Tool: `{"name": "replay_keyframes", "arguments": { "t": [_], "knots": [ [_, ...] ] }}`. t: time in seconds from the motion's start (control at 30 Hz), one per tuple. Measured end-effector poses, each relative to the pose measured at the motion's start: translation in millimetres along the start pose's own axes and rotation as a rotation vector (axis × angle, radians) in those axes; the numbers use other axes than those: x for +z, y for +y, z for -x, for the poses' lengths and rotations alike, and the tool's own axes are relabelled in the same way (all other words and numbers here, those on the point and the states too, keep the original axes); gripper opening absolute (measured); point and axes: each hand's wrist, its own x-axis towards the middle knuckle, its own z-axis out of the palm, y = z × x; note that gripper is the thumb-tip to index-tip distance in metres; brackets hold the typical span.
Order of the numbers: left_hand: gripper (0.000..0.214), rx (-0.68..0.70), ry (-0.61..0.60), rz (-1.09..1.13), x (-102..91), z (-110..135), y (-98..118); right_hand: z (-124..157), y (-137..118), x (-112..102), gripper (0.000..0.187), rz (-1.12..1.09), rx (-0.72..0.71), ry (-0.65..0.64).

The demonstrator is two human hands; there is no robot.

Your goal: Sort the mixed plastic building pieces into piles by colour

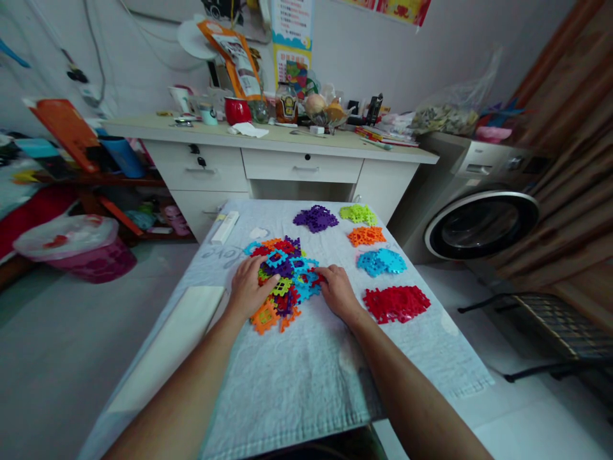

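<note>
A mixed heap of flat plastic puzzle pieces (282, 271) in several colours lies in the middle of a table under a pale cloth (297, 377). My left hand (249, 289) rests on the heap's left side, fingers curled over the pieces. My right hand (339, 291) lies on the heap's right edge, fingers bent onto blue pieces. What either hand grips is hidden. To the right lie sorted piles: purple (316, 218), lime green (358, 214), orange (366, 236), light blue (382, 261) and red (396, 303).
A white box (225, 227) and a white strip (165, 348) lie on the table's left side. Beyond stands a cluttered white desk (268, 137), a washing machine (481, 204) at right, a pink bin (76, 246) on the floor at left, and a dark rack (550, 319) at right.
</note>
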Motion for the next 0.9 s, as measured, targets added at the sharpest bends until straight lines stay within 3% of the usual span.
{"name": "replay_keyframes", "arguments": {
  "t": [0.37,0.5,0.9],
  "knots": [
    [0.048,0.027,-0.005,0.001,1.8,0.6,-3.1,13.7,7.1,-21.5,0.023,-0.177,-0.145,0.172],
    [0.048,0.039,-0.005,-0.016,3.1,1.1,-6.1,16.4,6.7,-28.7,0.024,-0.243,-0.216,0.152],
    [0.051,0.044,-0.011,-0.032,6.2,-0.5,-11.7,22.4,20.3,-51.4,0.018,-0.322,-0.196,0.245]
  ]
}}
